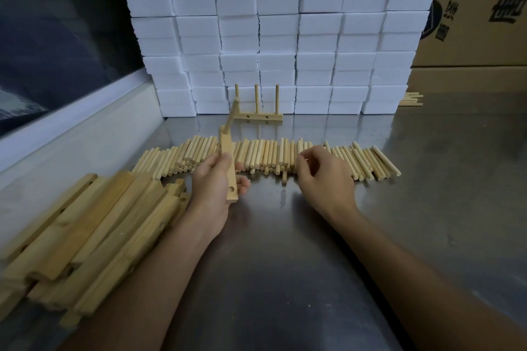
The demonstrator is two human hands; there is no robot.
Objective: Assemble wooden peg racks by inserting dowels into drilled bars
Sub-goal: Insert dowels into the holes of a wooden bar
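Observation:
My left hand [214, 182] grips a drilled wooden bar [228, 168] held nearly upright, with one dowel [231, 114] stuck in its upper end and an empty hole near its lower end. My right hand [322, 177] hovers over the row of loose dowels [268, 155], fingers loosely curled, and I see nothing held in it. A finished rack [258, 115] with three upright pegs stands behind the dowels. A pile of drilled bars [94, 234] lies at the left.
A wall of stacked white foam blocks [279, 37] closes the back of the steel table [285, 251]. Cardboard boxes [473, 23] stand at the right, with a few dowels [410, 100] beside them. A dark window runs along the left.

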